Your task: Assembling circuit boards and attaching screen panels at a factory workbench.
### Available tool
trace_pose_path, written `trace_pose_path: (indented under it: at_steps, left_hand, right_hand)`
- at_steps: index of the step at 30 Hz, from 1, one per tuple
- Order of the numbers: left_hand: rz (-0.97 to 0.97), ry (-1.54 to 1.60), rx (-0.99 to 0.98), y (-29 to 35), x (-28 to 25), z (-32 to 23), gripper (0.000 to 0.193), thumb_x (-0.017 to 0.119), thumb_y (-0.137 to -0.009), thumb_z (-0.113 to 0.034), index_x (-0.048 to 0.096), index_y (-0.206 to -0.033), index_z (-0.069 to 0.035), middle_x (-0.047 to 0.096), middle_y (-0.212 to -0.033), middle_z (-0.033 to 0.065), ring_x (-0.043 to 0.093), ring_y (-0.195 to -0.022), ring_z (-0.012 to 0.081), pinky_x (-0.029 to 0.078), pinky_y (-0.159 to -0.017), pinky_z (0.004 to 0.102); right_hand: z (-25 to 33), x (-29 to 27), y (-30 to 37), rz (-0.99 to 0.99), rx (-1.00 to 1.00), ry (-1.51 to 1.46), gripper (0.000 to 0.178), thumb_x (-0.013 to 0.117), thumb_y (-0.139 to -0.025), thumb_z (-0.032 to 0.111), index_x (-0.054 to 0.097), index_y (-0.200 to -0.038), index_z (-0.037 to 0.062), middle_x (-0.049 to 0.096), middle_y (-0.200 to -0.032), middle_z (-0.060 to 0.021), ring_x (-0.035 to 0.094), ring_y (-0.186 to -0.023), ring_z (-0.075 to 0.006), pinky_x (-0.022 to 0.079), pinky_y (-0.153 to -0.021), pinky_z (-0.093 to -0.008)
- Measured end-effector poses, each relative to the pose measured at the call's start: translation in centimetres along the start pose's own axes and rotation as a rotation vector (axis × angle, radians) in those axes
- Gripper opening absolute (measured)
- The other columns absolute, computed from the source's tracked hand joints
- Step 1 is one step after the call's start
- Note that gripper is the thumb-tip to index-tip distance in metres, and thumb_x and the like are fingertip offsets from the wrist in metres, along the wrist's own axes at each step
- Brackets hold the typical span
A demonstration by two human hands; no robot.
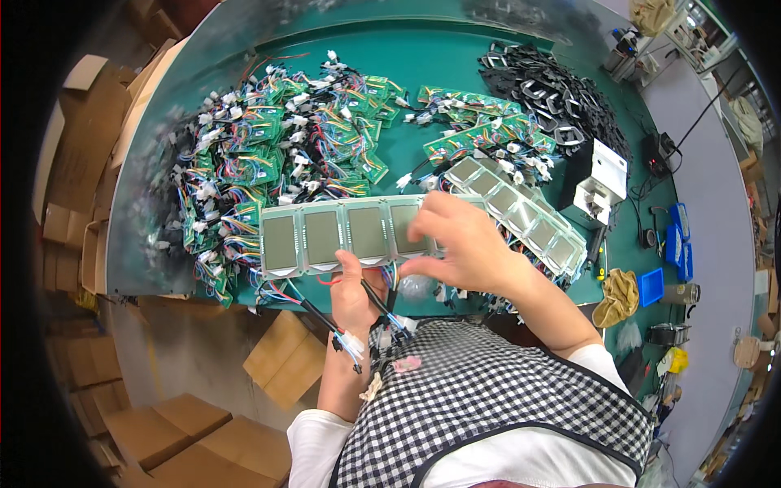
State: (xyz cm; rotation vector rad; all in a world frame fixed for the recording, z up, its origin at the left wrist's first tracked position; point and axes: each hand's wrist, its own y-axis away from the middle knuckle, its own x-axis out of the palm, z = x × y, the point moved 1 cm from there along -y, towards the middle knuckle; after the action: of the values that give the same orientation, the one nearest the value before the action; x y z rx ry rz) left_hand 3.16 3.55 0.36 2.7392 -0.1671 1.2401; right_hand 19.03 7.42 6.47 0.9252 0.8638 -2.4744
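A long panel of circuit boards with grey display screens is held slantwise in front of me, with bundles of coloured wires and white connectors hanging below it. My left hand supports it from underneath, thumb at the lower edge and the other fingers mostly hidden. Over the panel's right part bends my right hand, its fingers curled and the fingertips touching a screen, the thumb by the lower edge. Just beyond the right hand lie more display panels.
Wired green circuit boards are heaped at the left of the green table, with more boards farther back. Black plastic frames pile up at the back right. A white and black fixture stands nearer. Cardboard boxes lie below left.
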Motion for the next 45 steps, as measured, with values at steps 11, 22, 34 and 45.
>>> trace_pose_path:
  at_steps: [11, 22, 34, 45]
  left_hand:
    - [0.034, -0.238, 0.093, 2.1, -1.3, -0.1, 0.082, 0.027, -0.077, -0.066, 0.028, -0.124, 0.000, 0.045, -0.115, 0.0108, 0.049, -0.100, 0.0204, 0.041, -0.081, 0.0327]
    - [-0.371, -0.239, 0.012, 2.7, -3.1, -2.9, 0.036, 0.041, -0.088, -0.024, 0.046, -0.103, 0.009, 0.054, -0.100, 0.0166, 0.057, -0.087, 0.0260, 0.052, -0.066, 0.0397]
    - [-0.656, -0.231, 0.469, 5.0, -6.6, -8.8, 0.027, 0.052, -0.083, -0.017, 0.047, -0.107, -0.004, 0.055, -0.100, 0.0083, 0.059, -0.077, 0.0207, 0.053, -0.056, 0.0352]
    - [-0.455, -0.327, 0.226, 3.7, -4.6, -3.6, 0.036, 0.042, -0.088, -0.027, 0.038, -0.112, 0.001, 0.051, -0.103, 0.0135, 0.056, -0.086, 0.0266, 0.051, -0.063, 0.0382]
  right_hand:
    - [1.4, 3.6, -5.1, 0.461, 0.055, 0.020, 0.041, 0.070, -0.058, 0.039, 0.050, -0.061, 0.0037, 0.053, -0.070, -0.0104, 0.055, -0.065, -0.0296, 0.042, -0.054, -0.0396]
    - [-2.9, 3.7, -4.2, -0.271, 0.260, -0.507, 0.005, 0.056, -0.073, 0.006, 0.056, -0.073, 0.0014, 0.054, -0.066, -0.0055, 0.052, -0.060, -0.0155, 0.042, -0.055, -0.0284]
    - [-9.7, 16.7, 10.1, 0.413, 0.376, 0.208, 0.005, 0.057, -0.065, 0.008, 0.059, -0.067, 0.0047, 0.058, -0.070, -0.0125, 0.057, -0.063, -0.0281, 0.048, -0.059, -0.0360]
    - [2.1, 5.8, -3.8, 0.187, 0.007, 0.039, 0.045, 0.073, -0.053, 0.040, 0.048, -0.066, 0.0059, 0.047, -0.068, -0.0073, 0.051, -0.064, -0.0265, 0.039, -0.052, -0.0375]
